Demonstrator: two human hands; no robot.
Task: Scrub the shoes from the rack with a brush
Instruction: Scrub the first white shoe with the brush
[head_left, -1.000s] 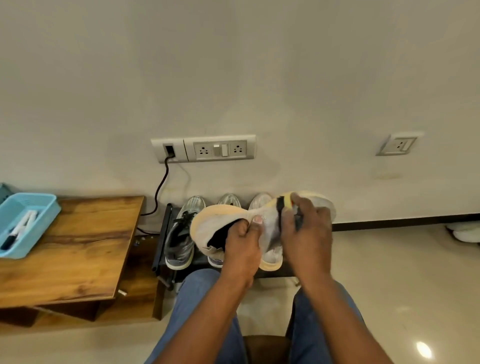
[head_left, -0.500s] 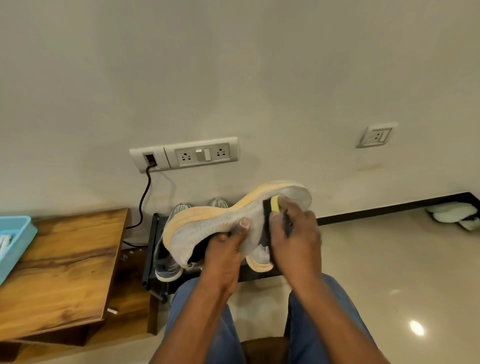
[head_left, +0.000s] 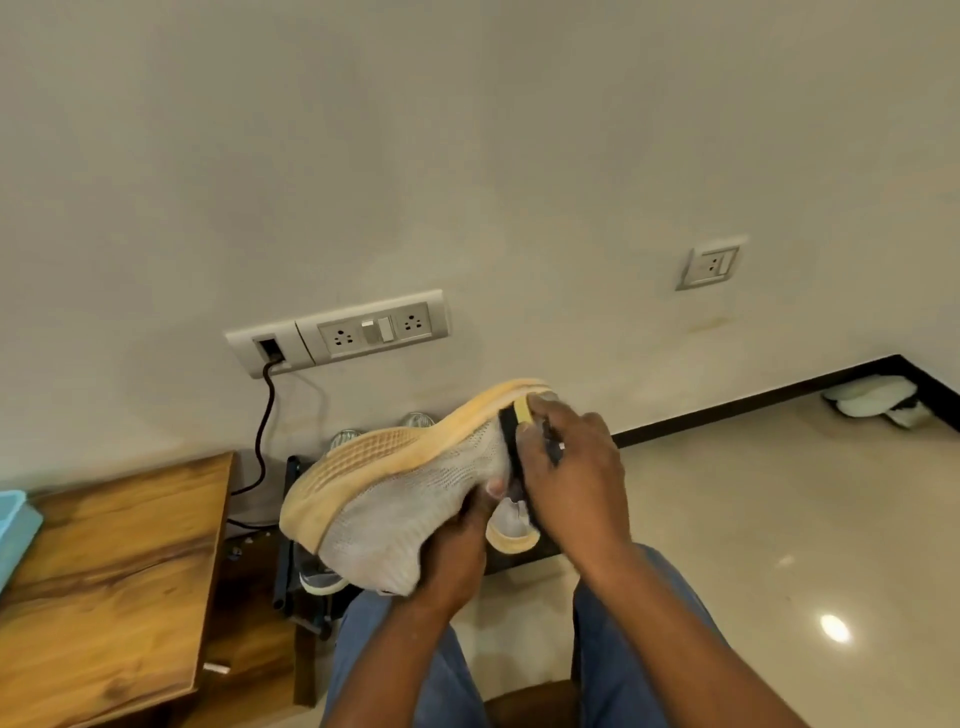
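Observation:
A white knit shoe (head_left: 415, 499) with a pale orange sole is held up in front of me, sole turned up and toward the wall. My left hand (head_left: 457, 551) grips it from below at the opening. My right hand (head_left: 571, 467) holds a black and yellow brush (head_left: 514, 421) against the shoe's toe end. Behind the shoe stands a low black shoe rack (head_left: 288, 519) against the wall, with other shoes (head_left: 317, 577) on it, mostly hidden.
A wooden table (head_left: 104, 571) stands at the left with a blue tray (head_left: 13, 525) at its edge. A black cable (head_left: 262, 431) hangs from the wall sockets (head_left: 374, 330). White slippers (head_left: 872, 400) lie in the right corner. My knees in blue trousers (head_left: 623, 649) are below.
The shoe has been turned so its sole faces up and toward me more. The brush hand has slid toward the toe end. My view has shifted to the right.

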